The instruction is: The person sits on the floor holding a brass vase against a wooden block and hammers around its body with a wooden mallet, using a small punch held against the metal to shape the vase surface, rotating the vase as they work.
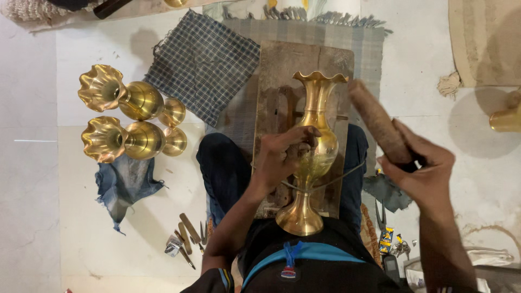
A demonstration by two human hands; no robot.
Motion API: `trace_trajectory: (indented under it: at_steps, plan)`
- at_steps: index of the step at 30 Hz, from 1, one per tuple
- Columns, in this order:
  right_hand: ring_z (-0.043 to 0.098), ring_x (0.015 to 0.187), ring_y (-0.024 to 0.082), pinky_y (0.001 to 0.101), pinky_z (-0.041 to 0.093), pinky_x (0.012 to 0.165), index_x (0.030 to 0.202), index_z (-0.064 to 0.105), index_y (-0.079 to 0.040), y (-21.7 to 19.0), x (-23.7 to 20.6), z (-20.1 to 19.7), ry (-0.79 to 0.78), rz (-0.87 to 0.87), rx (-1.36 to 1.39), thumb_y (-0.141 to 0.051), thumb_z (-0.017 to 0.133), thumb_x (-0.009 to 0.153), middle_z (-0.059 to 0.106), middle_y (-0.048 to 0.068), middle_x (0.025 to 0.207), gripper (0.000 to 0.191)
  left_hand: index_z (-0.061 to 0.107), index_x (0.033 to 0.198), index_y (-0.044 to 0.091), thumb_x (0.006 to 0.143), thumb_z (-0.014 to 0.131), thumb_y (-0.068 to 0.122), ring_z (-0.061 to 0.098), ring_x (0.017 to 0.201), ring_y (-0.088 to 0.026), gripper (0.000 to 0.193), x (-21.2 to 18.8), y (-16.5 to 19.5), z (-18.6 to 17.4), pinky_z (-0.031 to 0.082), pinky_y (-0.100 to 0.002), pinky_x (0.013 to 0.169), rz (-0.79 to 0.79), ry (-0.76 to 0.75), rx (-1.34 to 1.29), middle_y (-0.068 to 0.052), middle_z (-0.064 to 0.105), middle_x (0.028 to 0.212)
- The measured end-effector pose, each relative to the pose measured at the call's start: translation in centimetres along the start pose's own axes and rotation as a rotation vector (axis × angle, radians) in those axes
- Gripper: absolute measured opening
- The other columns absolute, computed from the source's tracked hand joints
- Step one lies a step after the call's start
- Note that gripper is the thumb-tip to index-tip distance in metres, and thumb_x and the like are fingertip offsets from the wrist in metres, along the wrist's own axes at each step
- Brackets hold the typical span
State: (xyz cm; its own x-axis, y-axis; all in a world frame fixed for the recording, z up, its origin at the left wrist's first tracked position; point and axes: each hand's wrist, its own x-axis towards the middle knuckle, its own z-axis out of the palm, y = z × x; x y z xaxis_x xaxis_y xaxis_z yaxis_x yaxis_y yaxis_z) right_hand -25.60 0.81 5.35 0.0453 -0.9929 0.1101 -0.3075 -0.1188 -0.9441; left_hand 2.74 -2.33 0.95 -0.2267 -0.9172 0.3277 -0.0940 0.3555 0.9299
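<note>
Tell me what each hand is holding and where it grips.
The right hand grips a brown wooden mallet at its lower end. The left hand presses on the belly of the brass vase; any tool under its fingers is hidden.

The left hand (283, 154) covers part of the brass vase (312, 157) body, so whatever its fingers pinch against the metal cannot be made out; the wooden mallet (379, 123) is motion-blurred and its handle is buried in the right hand (423, 168). A brass object (507, 116) is cut off by the right edge. The small tools (184, 241) on the floor are too small to identify
</note>
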Motion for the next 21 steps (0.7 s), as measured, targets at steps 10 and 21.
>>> trace_trajectory:
  at_steps: [10, 21]
  plan:
    - [0.054, 0.049, 0.013, 0.0255, 0.037, 0.037, 0.129, 0.071, -0.035, -11.1, 9.7, -0.4, -0.497, -0.375, -1.081, -0.004, 0.069, 0.08, 0.077, -0.002, 0.101, 0.058, 0.073, 0.109, 0.001, 0.096, 0.064, -0.003, 0.079, 0.083, -0.019, 0.016, -1.3, 0.9, 2.5, 0.064, -0.027, 0.073, -0.051, 0.278, 0.123, -0.01, 0.079, 0.099]
    - [0.062, 0.057, 0.013, 0.0298, 0.049, 0.052, 0.142, 0.061, -0.041, -10.7, 10.1, 2.4, -0.538, -0.21, -0.978, -0.008, 0.067, 0.072, 0.074, -0.007, 0.103, 0.078, 0.069, 0.095, 0.0, 0.085, 0.063, -0.007, 0.075, 0.081, -0.019, 0.014, -0.7, 2.7, 4.1, 0.059, -0.031, 0.071, -0.084, 0.541, 0.008, -0.012, 0.075, 0.093]
